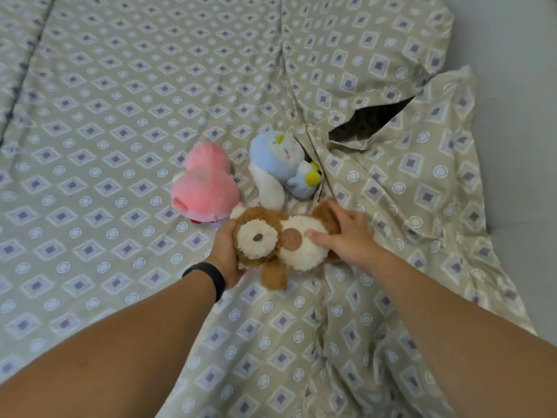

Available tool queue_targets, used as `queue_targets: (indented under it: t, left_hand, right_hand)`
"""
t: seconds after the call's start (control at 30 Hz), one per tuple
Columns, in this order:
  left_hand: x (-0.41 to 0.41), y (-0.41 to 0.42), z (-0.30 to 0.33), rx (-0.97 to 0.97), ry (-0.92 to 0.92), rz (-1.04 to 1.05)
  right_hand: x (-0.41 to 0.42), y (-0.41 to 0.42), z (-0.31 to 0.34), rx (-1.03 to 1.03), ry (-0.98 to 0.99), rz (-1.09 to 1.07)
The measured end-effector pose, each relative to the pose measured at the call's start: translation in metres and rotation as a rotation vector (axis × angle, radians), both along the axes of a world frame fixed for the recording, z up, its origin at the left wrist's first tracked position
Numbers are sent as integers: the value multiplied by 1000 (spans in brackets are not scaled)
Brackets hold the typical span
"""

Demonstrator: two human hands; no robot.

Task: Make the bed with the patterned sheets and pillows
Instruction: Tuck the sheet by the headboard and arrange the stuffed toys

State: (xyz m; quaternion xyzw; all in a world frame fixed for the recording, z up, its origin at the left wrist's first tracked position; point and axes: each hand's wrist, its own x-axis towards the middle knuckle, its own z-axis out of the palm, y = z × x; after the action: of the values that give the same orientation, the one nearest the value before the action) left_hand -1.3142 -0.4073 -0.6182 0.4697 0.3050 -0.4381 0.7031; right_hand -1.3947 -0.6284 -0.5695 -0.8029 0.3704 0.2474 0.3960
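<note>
We grip the brown plush toy [280, 241] with both hands: left hand [226, 251] curled round its head, right hand [346, 233] on its body. Its long axis runs left-right, just before the pillows [391, 182].

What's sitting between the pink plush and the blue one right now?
Nothing: in the head view only bare patterned sheet separates the pink plush from the blue plush.

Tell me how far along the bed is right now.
Done: the patterned sheet lies mostly flat, and two pillows sit at the right. In hand: the left hand and right hand hold the brown plush beside the pink plush and blue plush. Left: the near pillow looks rumpled.
</note>
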Motion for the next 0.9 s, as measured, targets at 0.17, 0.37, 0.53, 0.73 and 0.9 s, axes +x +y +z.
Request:
queue_targets:
  t: [0.17, 0.37, 0.53, 0.73, 0.9]
  left_hand:
    - [39, -17, 18, 90, -359, -431]
    - [78, -81, 63, 14, -610, -465]
    - [67, -102, 62, 103, -739, -690]
    - [2, -103, 1, 385, -995, -971]
    - [-8, -83, -27, 692, -809, -1003]
  right_hand:
    - [5, 17, 1, 359, -123, 170]
    - [12, 28, -5, 550, -408, -620]
    - [5, 21, -14, 421, -431, -1005]
    - [-14, 52, -47, 100, -264, -804]
    - [7, 3, -32, -211, -383, -812]
